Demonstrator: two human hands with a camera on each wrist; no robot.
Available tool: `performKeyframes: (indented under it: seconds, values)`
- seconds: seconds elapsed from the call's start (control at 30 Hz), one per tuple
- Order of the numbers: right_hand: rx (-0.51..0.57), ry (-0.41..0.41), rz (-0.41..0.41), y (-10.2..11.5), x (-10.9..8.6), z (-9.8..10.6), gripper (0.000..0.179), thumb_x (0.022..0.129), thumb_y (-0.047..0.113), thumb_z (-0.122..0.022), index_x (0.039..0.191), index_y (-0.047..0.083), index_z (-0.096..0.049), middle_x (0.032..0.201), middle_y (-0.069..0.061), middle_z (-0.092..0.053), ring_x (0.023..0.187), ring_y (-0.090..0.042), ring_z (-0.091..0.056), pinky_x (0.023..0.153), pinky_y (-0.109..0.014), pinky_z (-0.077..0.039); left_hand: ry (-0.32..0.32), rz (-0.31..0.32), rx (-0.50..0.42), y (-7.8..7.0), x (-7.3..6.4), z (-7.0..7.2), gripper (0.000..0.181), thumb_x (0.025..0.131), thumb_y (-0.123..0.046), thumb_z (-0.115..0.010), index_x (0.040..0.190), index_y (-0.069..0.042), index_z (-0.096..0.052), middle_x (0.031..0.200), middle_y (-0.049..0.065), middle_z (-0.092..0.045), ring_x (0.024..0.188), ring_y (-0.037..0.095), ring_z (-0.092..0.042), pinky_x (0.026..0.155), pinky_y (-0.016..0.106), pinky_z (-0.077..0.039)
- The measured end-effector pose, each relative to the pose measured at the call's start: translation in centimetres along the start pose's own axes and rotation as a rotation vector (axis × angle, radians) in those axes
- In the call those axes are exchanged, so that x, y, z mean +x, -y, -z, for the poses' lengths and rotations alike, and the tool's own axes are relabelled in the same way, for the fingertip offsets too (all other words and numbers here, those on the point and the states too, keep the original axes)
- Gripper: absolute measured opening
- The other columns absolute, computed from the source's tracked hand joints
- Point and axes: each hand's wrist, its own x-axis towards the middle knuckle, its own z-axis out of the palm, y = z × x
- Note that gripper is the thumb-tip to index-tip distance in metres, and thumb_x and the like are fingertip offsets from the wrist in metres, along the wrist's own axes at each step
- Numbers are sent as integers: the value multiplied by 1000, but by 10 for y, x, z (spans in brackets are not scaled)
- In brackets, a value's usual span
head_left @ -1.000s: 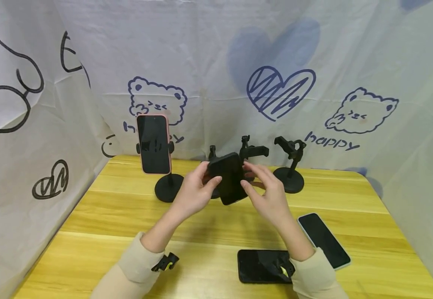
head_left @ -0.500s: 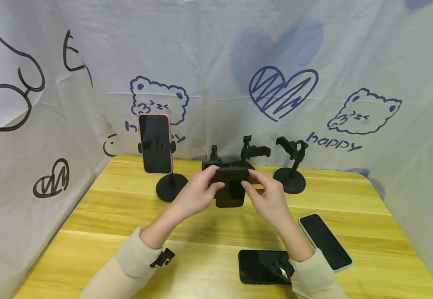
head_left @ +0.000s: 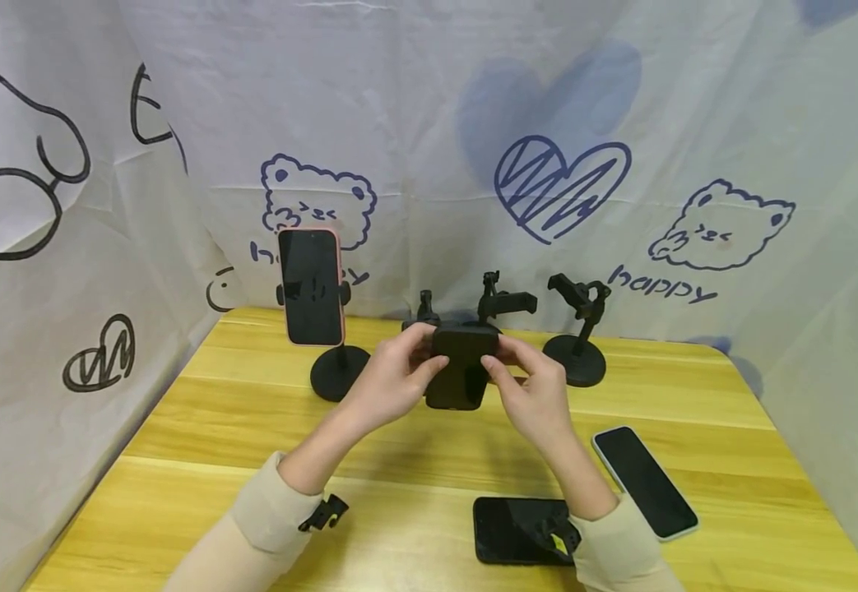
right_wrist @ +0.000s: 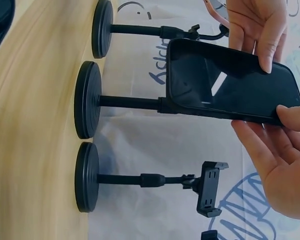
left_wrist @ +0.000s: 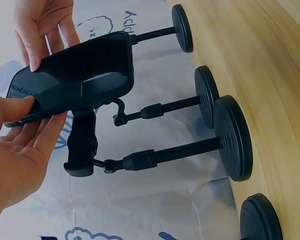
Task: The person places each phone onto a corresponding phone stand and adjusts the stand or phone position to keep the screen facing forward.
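Note:
A black smartphone (head_left: 461,374) is up off the table, its dark screen facing me, with both hands holding it by its long sides. My left hand (head_left: 390,376) pinches one edge, thumb on the screen side and fingers behind; my right hand (head_left: 537,390) grips the opposite edge the same way. Right behind the phone stands a black phone stand (head_left: 425,306), mostly covered by it in the head view. Its clamp (left_wrist: 81,145) shows beside the phone in the left wrist view. In the right wrist view the phone overlaps a stand's stem (right_wrist: 130,101).
To the left, a pink-cased phone (head_left: 312,286) sits upright in another stand. Two more black stands, a middle one (head_left: 506,302) and a right one (head_left: 579,359), are at the back. A black phone (head_left: 517,530) and a white-edged phone (head_left: 645,483) lie on the wooden table (head_left: 399,526).
The phone was tilted sideways a second ago; it has since turned level between the hands. My right fingers have closed in on its edge. Over the last half second little has moved.

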Motion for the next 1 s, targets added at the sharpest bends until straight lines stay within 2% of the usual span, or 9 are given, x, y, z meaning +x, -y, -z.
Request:
performKeyframes:
  seconds: [0.27, 0.57, 0.73, 0.87, 1.0]
  values:
    - [144, -57, -78, 2, -3, -5, 24, 93, -5, -74, 116, -5, -74, 100, -20, -73, 89, -9, -71, 69, -32, -63, -39, 66, -65, 5, -3, -1, 38, 101, -7, -68, 137, -1, -58, 119, 14, -70, 110, 26, -69, 93, 39, -59]
    - [255, -138, -169, 3, -7, -9, 24, 96, -6, -70, 120, -10, -69, 102, -25, -67, 89, -7, -71, 69, -30, -63, -50, 100, -93, 17, -10, -4, 32, 101, -10, -69, 132, -5, -65, 116, 10, -71, 107, 23, -70, 91, 37, -60]
    - [334, -176, -182, 2, -6, -10, 23, 97, -8, -68, 119, -12, -67, 100, -16, -68, 86, -9, -72, 68, -32, -63, -35, 121, -102, 20, -12, -6, 32, 102, -12, -69, 134, -7, -66, 116, 9, -72, 103, 22, -71, 89, 37, -60]
    - [359, -175, -194, 2, -6, -11, 23, 98, -7, -67, 120, -12, -66, 100, -12, -68, 86, -10, -73, 69, -33, -63, -43, 107, -100, 20, -12, -7, 31, 102, -11, -68, 132, -8, -67, 116, 9, -73, 100, 21, -73, 85, 36, -61]
    - [367, -168, -214, 3, -5, -11, 24, 98, -5, -68, 121, -12, -65, 101, -12, -68, 86, -10, -73, 70, -32, -63, -77, 89, -68, 19, -13, -8, 27, 102, -11, -68, 129, -8, -69, 112, 8, -74, 96, 20, -73, 81, 34, -60]
